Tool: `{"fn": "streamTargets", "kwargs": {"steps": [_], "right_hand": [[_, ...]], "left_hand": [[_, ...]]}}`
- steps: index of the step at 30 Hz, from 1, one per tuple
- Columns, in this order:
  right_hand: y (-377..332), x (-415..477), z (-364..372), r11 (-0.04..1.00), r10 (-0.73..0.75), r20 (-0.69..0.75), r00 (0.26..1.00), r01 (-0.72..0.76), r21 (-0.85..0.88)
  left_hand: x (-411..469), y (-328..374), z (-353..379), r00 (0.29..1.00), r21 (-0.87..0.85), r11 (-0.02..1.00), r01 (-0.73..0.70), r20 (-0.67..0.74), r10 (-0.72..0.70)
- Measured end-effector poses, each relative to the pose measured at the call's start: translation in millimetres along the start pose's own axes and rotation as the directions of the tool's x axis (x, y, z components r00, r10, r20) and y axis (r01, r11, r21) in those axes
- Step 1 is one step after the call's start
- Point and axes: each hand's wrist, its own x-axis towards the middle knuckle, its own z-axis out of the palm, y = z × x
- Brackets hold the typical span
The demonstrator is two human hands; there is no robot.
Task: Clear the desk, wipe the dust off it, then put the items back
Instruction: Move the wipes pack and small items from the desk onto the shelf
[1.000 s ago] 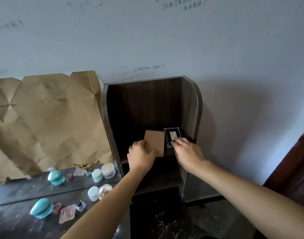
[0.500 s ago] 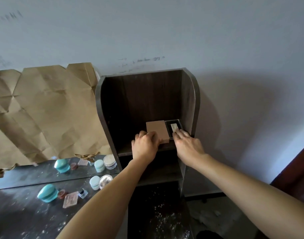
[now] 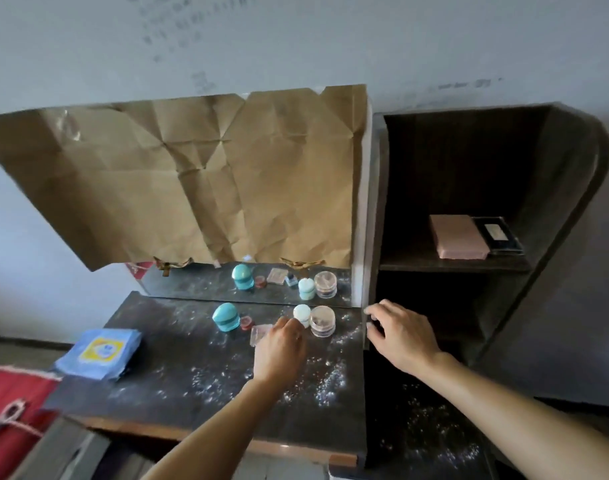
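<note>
Our left hand (image 3: 281, 344) reaches palm-down over the dusty desk (image 3: 178, 372), fingers curled just before the white jar (image 3: 302, 315), grip hidden. Right hand (image 3: 400, 332) hovers nearby, fingers spread, empty.

dark matt desk (image 3: 178, 386) speckled with white dust — creased brown paper (image 3: 199, 174), dark wood-grain shelf (image 3: 452, 263)

wall (image 3: 296, 39): grey, faint scribbles, far | brown paper (image 3: 199, 178): creased, over mirror | red cloth (image 3: 9, 407): near left
</note>
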Motion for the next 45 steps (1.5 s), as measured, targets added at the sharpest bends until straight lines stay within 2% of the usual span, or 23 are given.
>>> {"fn": "streamTargets", "kwargs": {"steps": [6,10,16,23,26,30,34,39,45], "right_hand": [[-94.6,14.7,76.4,0.999,-0.016,0.212,0.977,0.005,0.054],[-133.6,26.1,115.9,0.998,-0.015,0.319,0.948,-0.004,0.06],[-147.8,72.8,166.8,1.0,-0.002,0.43,0.903,-0.01,0.027],[-156.8,145.0,247.1,0.996,0.067,0.561,0.825,-0.09,0.013],[-161.3,165.8,280.4,0.991,0.098,0.571,0.815,-0.131,0.016],[-158.9,181.5,312.2,0.995,0.078,0.58,0.811,-0.1,0.005],[-153.0,185.9,329.6,0.992,0.109,0.606,0.788,-0.126,-0.014],[-143.6,186.2,340.0,0.988,0.119,0.554,0.824,-0.156,0.02],[-140.4,181.9,337.1,0.987,0.127,0.448,0.885,-0.157,0.03]], "left_hand": [[-37.0,-125.1,-33.9,0.972,0.097,0.98,0.176,0.142,-0.188],[-45.1,-180.2,-45.1,0.944,0.106,0.959,0.264,0.175,-0.28],[-22.1,-234.3,-40.6,0.9,0.093,0.928,0.361,0.224,-0.373],[48.3,-281.5,-17.4,0.878,0.155,0.929,0.336,0.306,-0.369],[82.9,-297.3,-2.2,0.867,0.164,0.941,0.295,0.368,-0.336],[128.1,-304.0,19.7,0.868,0.155,0.954,0.256,0.399,-0.297],[165.7,-300.3,41.7,0.843,0.189,0.97,0.152,0.488,-0.227],[193.0,-299.4,68.1,0.791,0.216,0.975,0.053,0.587,-0.173],[185.6,-301.1,71.3,0.827,0.14,0.983,0.119,0.534,-0.176]]}}
